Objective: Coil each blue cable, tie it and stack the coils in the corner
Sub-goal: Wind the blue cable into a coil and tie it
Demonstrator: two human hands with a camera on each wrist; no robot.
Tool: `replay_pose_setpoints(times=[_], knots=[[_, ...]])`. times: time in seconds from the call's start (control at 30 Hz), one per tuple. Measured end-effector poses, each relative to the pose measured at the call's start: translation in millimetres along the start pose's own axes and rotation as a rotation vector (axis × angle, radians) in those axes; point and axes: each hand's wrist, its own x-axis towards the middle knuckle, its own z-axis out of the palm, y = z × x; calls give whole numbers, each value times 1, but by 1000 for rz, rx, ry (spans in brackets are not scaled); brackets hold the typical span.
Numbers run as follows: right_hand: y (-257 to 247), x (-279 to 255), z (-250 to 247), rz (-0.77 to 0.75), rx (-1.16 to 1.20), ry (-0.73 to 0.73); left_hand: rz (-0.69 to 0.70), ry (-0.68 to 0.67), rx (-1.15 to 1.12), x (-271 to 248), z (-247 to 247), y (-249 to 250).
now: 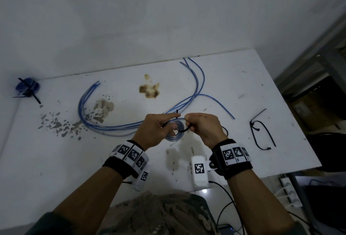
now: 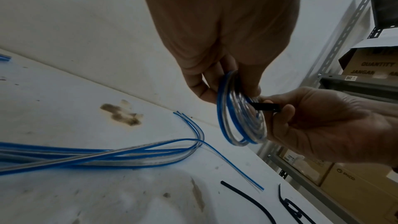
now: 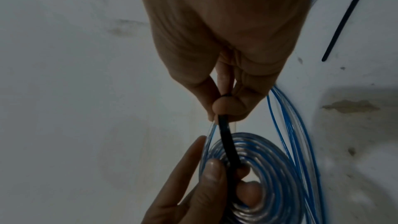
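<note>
My left hand [image 1: 171, 125] holds a small flat coil of blue cable [image 1: 176, 133] above the white table [image 1: 243, 85], fingers curled round its rim and through its middle. A black zip tie [image 1: 184, 130] runs across the coil and through its centre. My right hand [image 1: 188, 122] pinches the tie's upper end between thumb and finger; the right wrist view shows the tie [image 3: 228, 144] lying over the coil [image 3: 275, 168]. Several loose blue cables [image 1: 112, 128] lie spread behind my hands. A stack of tied blue coils [image 1: 28, 86] sits in the far left corner.
Spare black zip ties [image 1: 262, 133] lie to the right of my right hand. Brown stains [image 1: 149, 89] mark the tabletop. A white device [image 1: 199, 171] sits at the front edge. Metal shelving with cardboard boxes [image 2: 366, 67] stands beyond the table's right edge.
</note>
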Motion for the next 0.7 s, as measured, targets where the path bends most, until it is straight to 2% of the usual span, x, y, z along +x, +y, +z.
replay_pose_setpoints(times=[0.17,0.3,0.5,0.63,0.7], knots=[[0,0,0,15,-76,-17,0,-7,-15,0,-2,0],[1,-4,-1,-41,-58,-35,-19,-5,-6,2,-4,-2],[-6,-17,-20,-48,88,-206,-51,-8,-40,3,-14,-7],[-20,-18,-23,-201,-49,-131,8,-91,-34,1,-8,-2],[-23,-14,-20,-232,-137,-125,24,-112,-53,0,-4,2]])
